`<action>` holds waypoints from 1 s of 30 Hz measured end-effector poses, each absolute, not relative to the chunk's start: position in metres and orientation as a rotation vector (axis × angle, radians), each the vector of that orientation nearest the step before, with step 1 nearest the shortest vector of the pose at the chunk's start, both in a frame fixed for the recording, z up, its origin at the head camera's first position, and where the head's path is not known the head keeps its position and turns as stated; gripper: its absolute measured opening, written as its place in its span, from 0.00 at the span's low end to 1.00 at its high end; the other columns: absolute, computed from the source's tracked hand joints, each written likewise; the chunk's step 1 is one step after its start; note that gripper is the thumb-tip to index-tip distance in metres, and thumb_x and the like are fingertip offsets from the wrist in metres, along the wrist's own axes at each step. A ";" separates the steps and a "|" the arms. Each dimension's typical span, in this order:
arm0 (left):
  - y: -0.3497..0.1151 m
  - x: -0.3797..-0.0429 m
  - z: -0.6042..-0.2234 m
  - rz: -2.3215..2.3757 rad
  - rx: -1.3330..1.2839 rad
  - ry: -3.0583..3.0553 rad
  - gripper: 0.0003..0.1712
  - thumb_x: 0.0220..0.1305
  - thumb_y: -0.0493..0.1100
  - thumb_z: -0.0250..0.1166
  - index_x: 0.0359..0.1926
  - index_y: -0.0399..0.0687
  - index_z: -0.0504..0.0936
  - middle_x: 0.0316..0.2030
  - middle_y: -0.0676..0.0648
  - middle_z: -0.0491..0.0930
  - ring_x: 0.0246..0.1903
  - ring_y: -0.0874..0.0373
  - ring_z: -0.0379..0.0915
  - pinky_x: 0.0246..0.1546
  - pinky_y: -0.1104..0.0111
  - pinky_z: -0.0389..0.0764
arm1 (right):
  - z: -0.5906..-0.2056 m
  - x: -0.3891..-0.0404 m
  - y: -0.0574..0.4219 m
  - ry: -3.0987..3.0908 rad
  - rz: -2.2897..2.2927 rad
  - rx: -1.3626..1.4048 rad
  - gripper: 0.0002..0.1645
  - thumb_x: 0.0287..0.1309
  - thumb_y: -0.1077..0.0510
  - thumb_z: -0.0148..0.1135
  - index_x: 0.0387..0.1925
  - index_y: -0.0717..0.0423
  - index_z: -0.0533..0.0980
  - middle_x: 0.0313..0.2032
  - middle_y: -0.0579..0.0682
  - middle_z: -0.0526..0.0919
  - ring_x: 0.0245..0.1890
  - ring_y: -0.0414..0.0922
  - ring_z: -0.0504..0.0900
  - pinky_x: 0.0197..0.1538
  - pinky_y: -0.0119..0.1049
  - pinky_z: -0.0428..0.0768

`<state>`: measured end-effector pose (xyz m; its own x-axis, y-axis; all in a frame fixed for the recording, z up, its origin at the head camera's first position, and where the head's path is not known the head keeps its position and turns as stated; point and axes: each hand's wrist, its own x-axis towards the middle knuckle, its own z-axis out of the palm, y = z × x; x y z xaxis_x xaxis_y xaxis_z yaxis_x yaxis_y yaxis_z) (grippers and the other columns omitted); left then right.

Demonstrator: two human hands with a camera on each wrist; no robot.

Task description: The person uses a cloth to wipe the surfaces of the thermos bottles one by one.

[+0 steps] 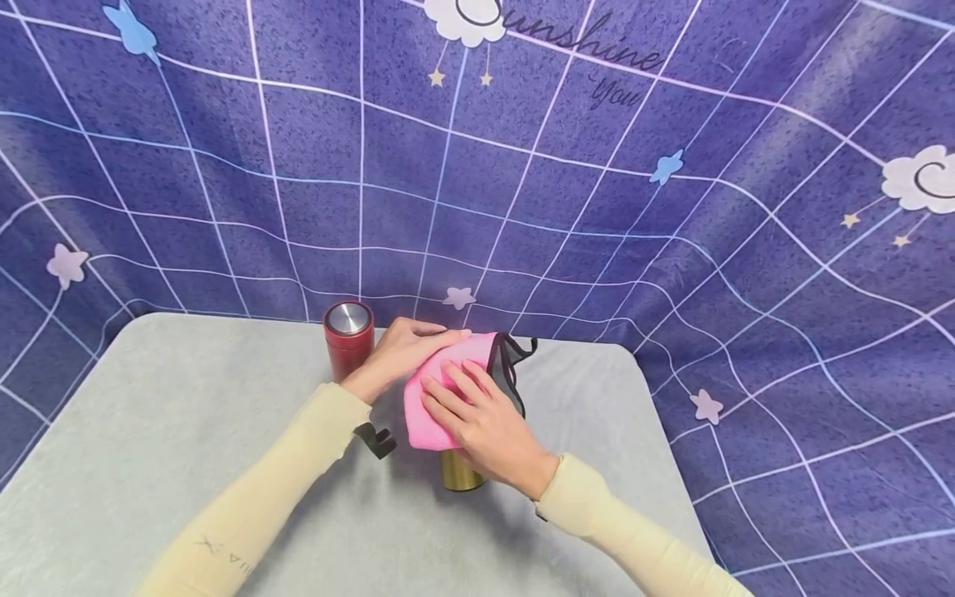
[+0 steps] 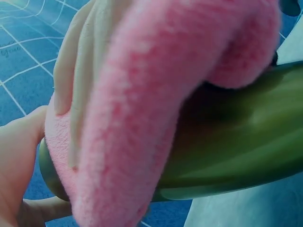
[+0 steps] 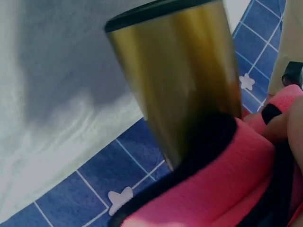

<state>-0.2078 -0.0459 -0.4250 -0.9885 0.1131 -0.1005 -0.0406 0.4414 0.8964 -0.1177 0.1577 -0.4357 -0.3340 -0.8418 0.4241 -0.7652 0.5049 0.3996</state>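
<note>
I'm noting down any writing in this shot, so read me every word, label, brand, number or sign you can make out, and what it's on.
"Sunshine", on the curtain, the S partly cut off by the picture's top edge.
"You", just below it.
Too small to read: dark marks on the left sleeve.
No writing that I can make out: gold bottle, pink cloth, red flask.

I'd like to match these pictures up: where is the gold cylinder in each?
Head: the gold cylinder shows below centre, sticking out from the pink cloth.
Left wrist: mostly right of centre, looking green.
Right wrist: upper middle, partly covered.
Shared landmark: the pink cloth, in all three.
</note>
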 end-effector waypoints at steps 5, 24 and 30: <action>-0.045 -0.210 -0.426 1.559 0.099 2.565 0.48 0.48 0.81 0.75 0.58 0.52 0.91 0.57 0.48 0.88 0.60 0.52 0.82 0.60 0.53 0.81 | -0.434 -0.118 0.160 -2.214 -0.229 1.328 0.47 0.49 0.49 0.82 0.72 0.55 0.77 0.73 0.52 0.76 0.77 0.57 0.68 0.82 0.52 0.60; -0.045 -0.217 -0.439 1.508 0.154 2.612 0.35 0.50 0.82 0.73 0.47 0.67 0.95 0.44 0.55 0.93 0.44 0.57 0.84 0.41 0.62 0.79 | -0.443 -0.120 0.156 -2.166 -0.363 1.420 0.28 0.66 0.62 0.61 0.67 0.59 0.80 0.69 0.55 0.81 0.72 0.56 0.74 0.79 0.51 0.66; -0.047 -0.216 -0.440 1.499 0.136 2.582 0.37 0.50 0.82 0.74 0.49 0.64 0.95 0.43 0.53 0.92 0.41 0.56 0.81 0.38 0.63 0.78 | -0.445 -0.113 0.155 -2.209 -0.392 1.430 0.28 0.68 0.61 0.63 0.68 0.58 0.79 0.70 0.54 0.79 0.74 0.54 0.71 0.81 0.51 0.62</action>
